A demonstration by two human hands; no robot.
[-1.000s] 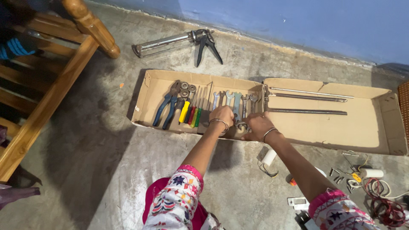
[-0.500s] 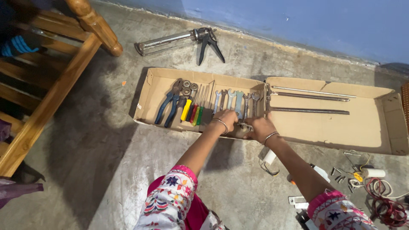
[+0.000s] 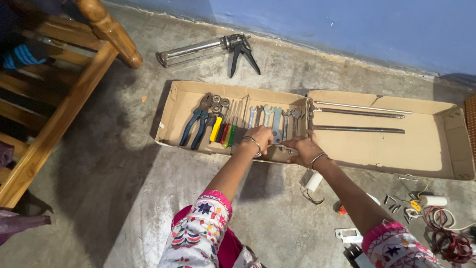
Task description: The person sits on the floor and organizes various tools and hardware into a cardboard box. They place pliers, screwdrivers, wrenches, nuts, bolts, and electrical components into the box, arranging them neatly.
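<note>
A rough concrete floor [image 3: 124,164] runs up to a blue-painted wall [image 3: 347,25], with a wooden chair frame [image 3: 64,99] at the left and a metal caulking gun [image 3: 208,47] lying near the wall. On the floor sits a long, shallow cardboard tray [image 3: 426,149], flattened open. A person in patterned sleeves reaches into it with both hands, a bangle on each wrist. The left hand [image 3: 259,137] rests on the lower ends of a row of spanners [image 3: 275,119], fingers curled down over them; whether they grip one cannot be told. The right hand [image 3: 305,149] lies just beside it, fingers loosely spread and pressed flat on the tray floor at the spanners' right edge, thumb towards the left hand. The spanners fan away from the fingertips towards the wall. Left of the left fingers lie coloured-handled screwdrivers [image 3: 223,131] and blue-handled pliers [image 3: 196,124]. Beyond the right fingers, three long metal rods [image 3: 359,116] stretch across the tray's other half. Loose wires and small fittings [image 3: 431,208] are scattered behind the right wrist.
</note>
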